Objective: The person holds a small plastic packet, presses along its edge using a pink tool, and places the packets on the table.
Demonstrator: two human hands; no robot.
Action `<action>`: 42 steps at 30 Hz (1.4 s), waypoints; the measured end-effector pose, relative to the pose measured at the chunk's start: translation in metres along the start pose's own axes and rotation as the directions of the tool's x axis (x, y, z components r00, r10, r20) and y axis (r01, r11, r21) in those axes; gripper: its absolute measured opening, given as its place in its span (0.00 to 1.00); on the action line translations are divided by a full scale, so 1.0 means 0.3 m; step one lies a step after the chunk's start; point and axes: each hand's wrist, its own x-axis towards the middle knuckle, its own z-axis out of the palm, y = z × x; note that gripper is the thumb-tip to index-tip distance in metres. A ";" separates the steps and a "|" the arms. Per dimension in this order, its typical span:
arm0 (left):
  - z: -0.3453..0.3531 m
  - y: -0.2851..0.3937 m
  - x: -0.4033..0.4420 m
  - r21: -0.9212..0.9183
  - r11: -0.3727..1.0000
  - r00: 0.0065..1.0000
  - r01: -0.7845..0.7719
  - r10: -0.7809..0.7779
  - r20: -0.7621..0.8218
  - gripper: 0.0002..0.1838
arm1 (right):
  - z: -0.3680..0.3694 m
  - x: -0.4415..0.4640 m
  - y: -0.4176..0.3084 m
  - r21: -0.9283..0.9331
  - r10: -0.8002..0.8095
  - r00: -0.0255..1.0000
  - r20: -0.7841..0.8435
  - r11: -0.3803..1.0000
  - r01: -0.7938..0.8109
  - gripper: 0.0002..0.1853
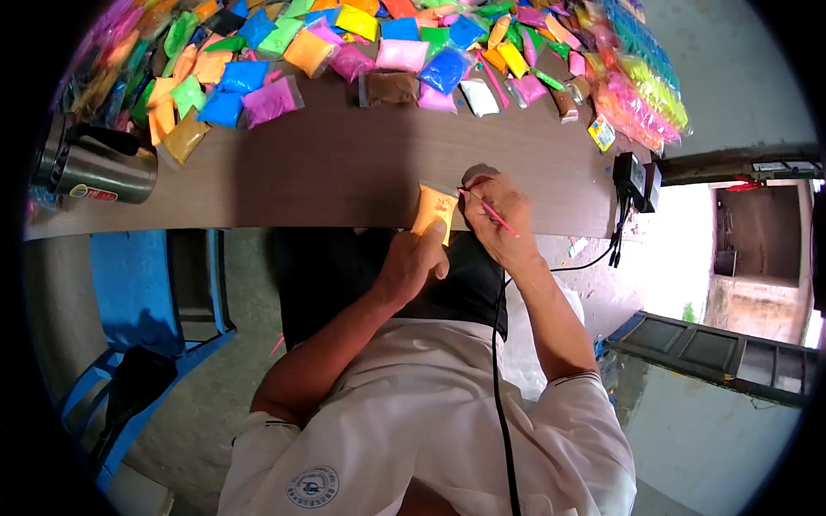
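Near the table's front edge, my left hand grips the lower end of a small orange packet, thumb on its face. The packet is held upright, with some darker marks on its surface. Just right of it, my right hand is closed around a thin pink stick, whose upper tip points toward the packet's top right corner. Whether the tip touches the packet I cannot tell. A small brownish thing lies behind my right fingers, too unclear to name.
Many coloured packets are heaped along the table's far side. A metal mug stands at the left. Black adapters with cables sit at the right edge. A black cable runs down my front. A blue chair is at lower left.
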 end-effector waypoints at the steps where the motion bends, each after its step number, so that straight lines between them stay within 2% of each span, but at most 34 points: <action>1: -0.001 0.004 0.003 -0.011 1.000 1.000 0.014 -0.014 -0.005 0.30 | -0.010 0.004 -0.016 0.015 -0.023 1.000 0.002 1.000 0.023 0.04; 4: -0.011 -0.011 -0.001 0.031 0.999 0.999 -0.041 0.041 0.021 0.31 | 0.004 0.004 -0.028 0.050 -0.016 1.000 0.024 0.999 0.015 0.04; 8: 0.000 -0.004 0.005 -0.004 1.000 1.000 -0.001 0.001 0.000 0.32 | 0.005 0.025 -0.009 0.074 0.027 0.999 0.024 0.997 -0.029 0.05; 12: -0.012 0.002 0.001 0.041 0.999 1.000 0.001 -0.002 0.010 0.34 | -0.003 0.017 -0.041 0.081 0.050 0.997 0.062 0.995 -0.055 0.04; 14: -0.012 -0.003 -0.002 0.053 0.998 1.000 0.020 -0.020 0.011 0.34 | 0.005 0.021 -0.028 0.063 -0.027 0.998 0.052 0.998 0.024 0.06; 17: -0.011 0.008 0.000 0.039 0.999 1.000 0.023 -0.023 0.008 0.34 | -0.006 0.032 0.017 0.028 -0.017 0.999 0.033 0.999 0.016 0.06; 21: -0.018 0.008 -0.007 0.065 0.998 1.000 -0.001 -0.001 0.027 0.34 | -0.011 0.042 -0.051 0.065 -0.080 0.995 0.058 0.995 0.076 0.06; 23: -0.013 0.003 -0.005 0.061 0.998 1.000 0.001 -0.002 0.021 0.34 | -0.012 0.040 -0.001 0.020 0.008 0.982 0.191 1.000 -0.012 0.06; 26: -0.015 0.008 0.002 0.011 0.999 0.999 0.042 -0.042 0.001 0.34 | -0.010 0.042 -0.004 0.108 0.065 0.989 0.133 0.991 -0.079 0.04; 27: -0.021 0.003 0.003 0.030 0.999 1.000 0.017 -0.017 0.005 0.34 | -0.008 0.050 -0.019 0.110 0.061 0.989 0.135 0.991 -0.076 0.04; 29: -0.019 -0.003 -0.004 0.048 0.999 1.000 0.001 -0.002 0.014 0.34 | -0.010 0.057 -0.066 0.069 -0.085 0.990 0.116 0.995 0.077 0.06; 33: -0.009 0.011 -0.003 0.006 1.000 1.000 0.029 -0.029 0.008 0.34 | -0.006 0.060 -0.021 0.059 -0.056 0.983 0.174 0.997 0.047 0.05; 36: -0.021 0.025 -0.007 0.007 1.000 1.000 0.027 -0.027 0.012 0.33 | -0.011 0.064 -0.040 0.069 0.022 0.983 0.182 0.997 -0.035 0.05; 38: -0.023 0.016 -0.009 0.010 1.000 0.999 0.028 -0.029 0.015 0.32 | -0.024 0.076 -0.074 0.032 -0.150 0.975 0.166 0.989 0.146 0.05; 42: -0.007 0.009 -0.004 -0.017 1.000 1.000 0.022 -0.022 -0.006 0.31 | 0.015 0.048 -0.045 -0.071 -0.097 0.985 0.145 0.992 0.109 0.05</action>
